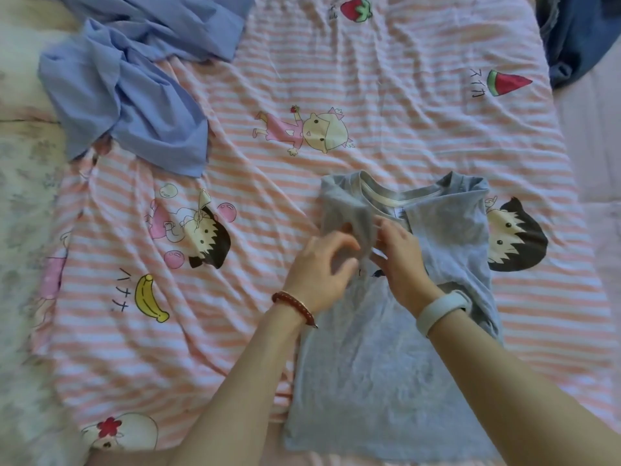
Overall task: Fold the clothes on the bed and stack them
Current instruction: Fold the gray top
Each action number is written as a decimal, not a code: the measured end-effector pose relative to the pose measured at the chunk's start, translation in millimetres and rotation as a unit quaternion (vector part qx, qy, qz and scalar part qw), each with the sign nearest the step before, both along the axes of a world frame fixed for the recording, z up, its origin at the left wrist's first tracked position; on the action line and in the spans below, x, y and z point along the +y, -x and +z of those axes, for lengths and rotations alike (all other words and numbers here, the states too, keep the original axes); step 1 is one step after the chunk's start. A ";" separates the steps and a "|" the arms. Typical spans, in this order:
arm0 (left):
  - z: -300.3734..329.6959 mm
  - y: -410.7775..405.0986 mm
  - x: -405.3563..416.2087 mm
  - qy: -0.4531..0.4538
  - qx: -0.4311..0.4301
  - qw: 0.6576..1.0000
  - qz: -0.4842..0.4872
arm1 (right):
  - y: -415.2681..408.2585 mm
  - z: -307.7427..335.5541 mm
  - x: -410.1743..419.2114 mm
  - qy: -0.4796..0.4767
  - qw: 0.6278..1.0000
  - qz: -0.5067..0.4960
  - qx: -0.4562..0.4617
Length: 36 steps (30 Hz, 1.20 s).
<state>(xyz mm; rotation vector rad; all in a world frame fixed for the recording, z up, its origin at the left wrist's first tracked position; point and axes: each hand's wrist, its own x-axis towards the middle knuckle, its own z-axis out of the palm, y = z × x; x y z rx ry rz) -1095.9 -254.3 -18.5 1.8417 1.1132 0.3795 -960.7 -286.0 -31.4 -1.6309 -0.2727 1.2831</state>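
Grey cotton T-shirt (386,371) lies flat on the bed's pink-and-white striped cartoon-print sheet (302,72), collar away from the person, hem nearest them. Its right side is already folded inward over the body; left sleeve is bunched up near the collar. Left hand (319,274) has curled fingers pinching that sleeve fabric; right hand (400,260) also grips it, fingers bent on the same bunch (thumb contact hidden). Step in hand, as I judge it: turning the left sleeve and side inward to match the right. Next move likely calls for laying that flap flat, smoothing it, then folding hem up toward collar. Crumpled lavender-blue shirt (131,95) sits well apart at far left, unfolded. Dark blue denim garment (578,31) lies at far right corner. No stack visible yet.
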 end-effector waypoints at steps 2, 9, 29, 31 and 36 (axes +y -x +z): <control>-3.5 -3.2 -2.6 -0.028 0.041 0.999 -0.021 | -9.8 2.9 -5.7 0.007 0.995 -0.058 0.078; -21.1 15.8 -1.1 0.068 0.086 0.974 0.199 | -10.7 -4.1 -1.8 0.045 0.985 0.069 -0.152; -16.4 -86.2 120.2 -0.074 0.419 0.883 -0.198 | -173.5 5.3 41.0 0.198 0.611 0.523 -0.561; -15.9 -93.9 130.9 -0.063 0.416 0.884 -0.202 | -175.4 3.9 50.5 0.196 0.638 0.508 -0.544; -9.9 -97.7 141.9 0.008 0.369 0.896 -0.246 | -175.2 13.3 56.1 0.177 0.662 0.529 -0.500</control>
